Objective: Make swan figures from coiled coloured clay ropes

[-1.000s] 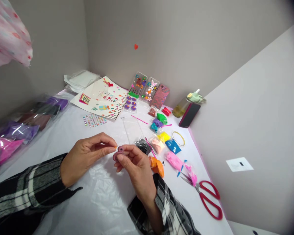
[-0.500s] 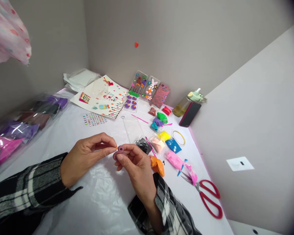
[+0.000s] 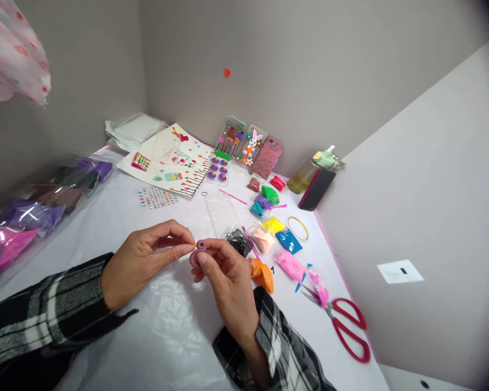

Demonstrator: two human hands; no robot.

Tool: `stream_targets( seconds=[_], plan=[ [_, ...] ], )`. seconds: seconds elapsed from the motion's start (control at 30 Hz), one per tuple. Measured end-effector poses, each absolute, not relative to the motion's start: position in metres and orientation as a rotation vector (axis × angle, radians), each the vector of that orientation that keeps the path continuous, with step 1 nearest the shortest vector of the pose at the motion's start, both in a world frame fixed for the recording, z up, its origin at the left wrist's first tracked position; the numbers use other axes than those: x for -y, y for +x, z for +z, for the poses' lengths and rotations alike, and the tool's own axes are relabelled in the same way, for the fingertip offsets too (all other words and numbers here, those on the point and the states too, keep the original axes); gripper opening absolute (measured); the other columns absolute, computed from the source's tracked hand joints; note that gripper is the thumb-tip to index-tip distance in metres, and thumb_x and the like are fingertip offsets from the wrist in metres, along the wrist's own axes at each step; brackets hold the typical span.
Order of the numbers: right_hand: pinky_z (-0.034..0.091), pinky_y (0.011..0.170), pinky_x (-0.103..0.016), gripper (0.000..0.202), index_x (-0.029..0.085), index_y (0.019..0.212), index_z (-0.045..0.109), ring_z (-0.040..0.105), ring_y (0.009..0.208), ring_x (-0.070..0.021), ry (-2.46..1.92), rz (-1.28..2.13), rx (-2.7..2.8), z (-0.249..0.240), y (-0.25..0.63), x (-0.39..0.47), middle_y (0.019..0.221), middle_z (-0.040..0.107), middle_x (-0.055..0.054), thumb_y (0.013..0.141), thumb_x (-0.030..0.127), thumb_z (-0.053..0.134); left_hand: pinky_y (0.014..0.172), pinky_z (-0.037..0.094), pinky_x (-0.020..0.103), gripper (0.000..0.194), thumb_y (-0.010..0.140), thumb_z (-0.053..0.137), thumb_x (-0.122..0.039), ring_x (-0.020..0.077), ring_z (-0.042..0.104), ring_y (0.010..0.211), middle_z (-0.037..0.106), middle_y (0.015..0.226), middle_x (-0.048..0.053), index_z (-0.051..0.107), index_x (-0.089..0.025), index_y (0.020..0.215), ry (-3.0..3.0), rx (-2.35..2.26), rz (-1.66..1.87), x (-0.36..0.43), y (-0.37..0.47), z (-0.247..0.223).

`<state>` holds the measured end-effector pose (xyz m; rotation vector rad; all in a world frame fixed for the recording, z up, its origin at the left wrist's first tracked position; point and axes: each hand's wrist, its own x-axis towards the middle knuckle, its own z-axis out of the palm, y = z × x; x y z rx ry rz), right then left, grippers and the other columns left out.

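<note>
Between the thumb and fingers of my right hand [image 3: 227, 277] is a small mauve clay figure [image 3: 201, 246]. It has a rounded head with a dark eye spot and a wider body, partly hidden by my thumb. My left hand [image 3: 149, 258] pinches a tiny piece of orange clay [image 3: 194, 245] at its fingertips, right at the left side of the figure's head. Whether the orange piece is stuck to the figure I cannot tell. Just right of my right hand lies a lump of orange clay [image 3: 262, 275], and behind it a bag of black clay [image 3: 238, 240].
Red-handled scissors [image 3: 342, 323] lie at the right, near bagged pink clay [image 3: 289, 265]. Decorated phone cases [image 3: 250, 146] lean on the back wall. A bottle [image 3: 305, 176] and a phone [image 3: 317, 190] stand back right. Bagged clay packs [image 3: 32, 217] line the left; gem stickers [image 3: 157, 198] lie ahead.
The mauve figure has shifted very slightly up and right in my right hand's grip. My left hand keeps its pinch; the surroundings stay put.
</note>
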<state>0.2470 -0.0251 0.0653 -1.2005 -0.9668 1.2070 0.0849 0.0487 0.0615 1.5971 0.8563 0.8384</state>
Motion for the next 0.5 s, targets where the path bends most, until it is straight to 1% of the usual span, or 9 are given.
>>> stream_targets(
  seconds=[0.07,0.17,0.27,0.4,0.5],
  plan=[
    [0.055,0.063,-0.024,0.019,0.018,0.098,0.071,0.064,0.069,-0.0128,-1.21,1.201,0.972,0.0652,0.2467,0.025,0.08,0.071,-0.002,0.088,0.035,0.072,0.073,0.052,0.018,0.014,0.088,0.07,-0.038,0.0124,0.068,0.075,0.07,0.078,-0.005,0.07,-0.025,0.083,1.6,-0.861,0.839,-0.0487,0.0847,0.0607],
    [0.054,0.062,-0.024,0.017,0.019,0.096,0.07,0.064,0.068,-0.0127,-1.234,1.207,0.962,0.0647,0.246,0.0242,0.081,0.071,-0.002,0.085,0.032,0.074,0.074,0.052,0.018,0.013,0.088,0.07,-0.038,0.0129,0.068,0.077,0.07,0.08,-0.005,0.07,-0.025,0.084,1.599,-0.863,0.84,-0.0489,0.0851,0.0602],
    [0.053,0.061,-0.024,0.016,0.019,0.095,0.07,0.063,0.067,-0.0125,-1.243,1.213,0.958,0.0643,0.2452,0.024,0.08,0.071,-0.002,0.084,0.031,0.074,0.073,0.052,0.019,0.015,0.087,0.071,-0.04,0.0132,0.067,0.075,0.07,0.078,-0.005,0.07,-0.025,0.083,1.6,-0.861,0.836,-0.049,0.0857,0.061],
    [0.053,0.062,-0.024,0.019,0.019,0.096,0.07,0.063,0.068,-0.0129,-1.251,1.224,0.979,0.065,0.245,0.025,0.08,0.071,-0.002,0.085,0.033,0.075,0.074,0.053,0.021,0.016,0.088,0.07,-0.039,0.0143,0.068,0.074,0.071,0.077,-0.004,0.07,-0.024,0.083,1.614,-0.868,0.823,-0.0489,0.0854,0.0623],
    [0.054,0.063,-0.025,0.02,0.018,0.095,0.07,0.064,0.069,-0.0136,-1.242,1.217,0.992,0.0664,0.2454,0.0257,0.082,0.071,-0.003,0.088,0.037,0.072,0.076,0.055,0.024,0.015,0.089,0.069,-0.037,0.0158,0.068,0.076,0.071,0.078,-0.003,0.07,-0.024,0.083,1.628,-0.85,0.811,-0.0488,0.0844,0.0625]
  ],
)
